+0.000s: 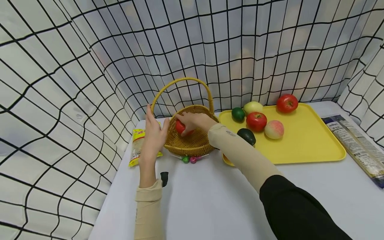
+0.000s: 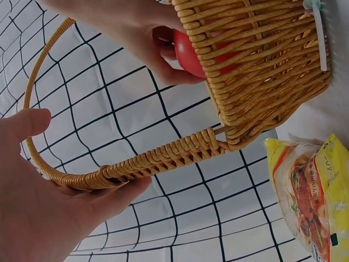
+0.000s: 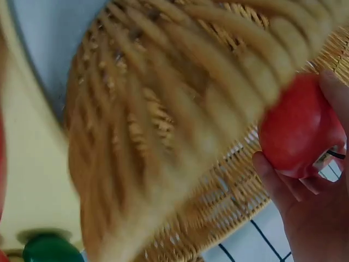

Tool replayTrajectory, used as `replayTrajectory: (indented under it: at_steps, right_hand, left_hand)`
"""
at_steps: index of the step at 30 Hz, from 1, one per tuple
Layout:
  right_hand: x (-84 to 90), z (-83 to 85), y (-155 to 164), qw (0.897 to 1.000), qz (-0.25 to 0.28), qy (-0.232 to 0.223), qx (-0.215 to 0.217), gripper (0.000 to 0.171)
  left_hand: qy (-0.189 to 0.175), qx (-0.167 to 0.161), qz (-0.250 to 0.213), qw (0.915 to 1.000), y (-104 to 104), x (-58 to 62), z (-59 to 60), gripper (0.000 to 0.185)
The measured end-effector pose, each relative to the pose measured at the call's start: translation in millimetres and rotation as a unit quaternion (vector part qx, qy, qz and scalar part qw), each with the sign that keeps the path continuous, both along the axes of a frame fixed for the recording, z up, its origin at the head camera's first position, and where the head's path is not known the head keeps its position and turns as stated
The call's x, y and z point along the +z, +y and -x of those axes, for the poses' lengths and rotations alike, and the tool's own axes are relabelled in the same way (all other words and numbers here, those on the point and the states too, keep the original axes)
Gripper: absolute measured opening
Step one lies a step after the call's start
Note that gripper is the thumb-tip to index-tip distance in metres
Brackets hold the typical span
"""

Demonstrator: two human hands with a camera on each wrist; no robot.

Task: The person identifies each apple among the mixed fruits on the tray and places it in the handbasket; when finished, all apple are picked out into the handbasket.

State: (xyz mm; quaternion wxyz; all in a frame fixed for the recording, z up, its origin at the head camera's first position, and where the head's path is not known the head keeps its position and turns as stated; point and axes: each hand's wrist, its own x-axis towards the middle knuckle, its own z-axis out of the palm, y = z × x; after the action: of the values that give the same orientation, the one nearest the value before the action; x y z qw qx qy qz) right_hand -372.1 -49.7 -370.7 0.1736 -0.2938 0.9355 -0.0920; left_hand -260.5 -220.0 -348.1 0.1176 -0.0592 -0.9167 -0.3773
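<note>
My right hand (image 1: 192, 121) reaches into a wicker basket (image 1: 192, 147) and grips a red apple (image 3: 297, 128) just inside its rim. The apple's dark stem shows in the right wrist view. My left hand (image 1: 155, 136) is at the left side of the basket's tall arched handle (image 2: 163, 154). Its fingers lie behind the handle, while the thumb stands apart from it. Beside the left hand lies a yellow food packet (image 2: 305, 196). Two lollipops, one green (image 1: 185, 159) and one pink (image 1: 193, 160), lie against the basket's front.
Right of the basket, a yellow tray (image 1: 306, 140) bears two tomatoes (image 1: 256, 121), a peach (image 1: 274, 129), an avocado (image 1: 246, 136), a green fruit (image 1: 238, 114) and a pale yellow-green fruit (image 1: 253, 107). A printed packet (image 1: 357, 146) lies farther right. Black netting surrounds the table.
</note>
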Motion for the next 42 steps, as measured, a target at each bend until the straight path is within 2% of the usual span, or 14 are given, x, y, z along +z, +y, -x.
replayTrajectory:
  at_steps: [5, 11, 16, 21, 27, 33, 36, 39, 42]
  right_hand:
    - [-12.0, -1.5, -2.3, 1.0, 0.0, -0.019, 0.0, 0.091]
    - [-17.8, -0.2, -11.4, 1.0, 0.009, -0.009, 0.02, 0.087]
    - [-15.7, -2.7, -15.4, 0.999, 0.016, -0.011, 0.029, 0.086]
    - [-12.7, -7.9, -10.1, 1.0, 0.018, -0.017, 0.014, 0.087]
    - [-9.3, -13.5, 9.8, 0.999, 0.027, 0.009, 0.015, 0.084]
    - [6.5, -38.1, 51.5, 0.998, 0.049, 0.038, 0.004, 0.077]
    - [15.8, -54.6, 76.9, 0.994, 0.094, 0.048, -0.004, 0.072]
    - [20.7, -73.6, 104.3, 0.985, 0.164, 0.052, -0.032, 0.067]
    - [21.1, -94.1, 132.5, 0.97, 0.232, 0.052, -0.058, 0.066]
  left_hand:
    - [-0.003, 0.002, 0.002, 1.0, 5.2, -2.7, -2.4, 0.089]
    - [-0.005, 0.005, 0.007, 0.9999, 0.0, 0.2, -3.6, 0.088]
    - [-0.008, 0.001, 0.006, 0.9999, -2.7, 2.4, -4.9, 0.088]
    - [-0.003, -0.001, 0.011, 0.9999, -1.4, 2.5, -4.1, 0.088]
    - [0.005, 0.005, 0.009, 0.9999, -3.2, 0.4, -3.5, 0.088]
    - [0.001, 0.002, 0.008, 1.0, -2.5, -2.6, -3.4, 0.088]
    - [0.002, 0.002, 0.01, 0.9999, -3.7, -1.1, -4.1, 0.088]
    - [0.003, 0.001, 0.013, 0.9999, -4.3, 0.8, -4.1, 0.088]
    - [0.001, -0.002, 0.009, 1.0, -2.7, 1.0, -2.5, 0.089]
